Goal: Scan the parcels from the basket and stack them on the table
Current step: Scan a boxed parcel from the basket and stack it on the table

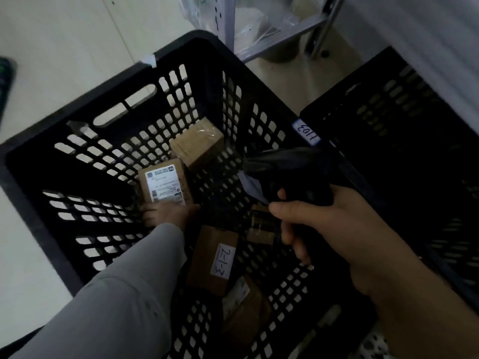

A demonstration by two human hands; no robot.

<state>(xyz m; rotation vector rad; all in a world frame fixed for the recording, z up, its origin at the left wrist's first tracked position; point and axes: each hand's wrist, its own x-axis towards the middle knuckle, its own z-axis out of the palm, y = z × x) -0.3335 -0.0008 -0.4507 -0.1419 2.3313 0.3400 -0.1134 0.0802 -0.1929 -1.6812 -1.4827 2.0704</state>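
Well, my right grip is wrapped round the handle of a black scanner, held above the basket at about three o'clock in my view, with the scanner's head pointing toward nine o'clock. My left grip is deep in the black basket, grey sleeve trailing back to seven o'clock. It touches the near edge of a labelled parcel, whose white shipping label faces up at me. In this dim light I cannot tell whether the fingers actually clasp the parcel or only rest against it.

Just past that parcel, at one o'clock from it, sits a plain taped box against the far corner of the basket. At five o'clock from my left grip lies a box marked 2-1-3. A small box lies just under my right fingers, and one more labelled box lies at six o'clock on the basket floor.

A white tag is stuck to the basket's right rim. A second black crate stands just beside it at three o'clock. A metal rack stands on the pale floor at twelve.
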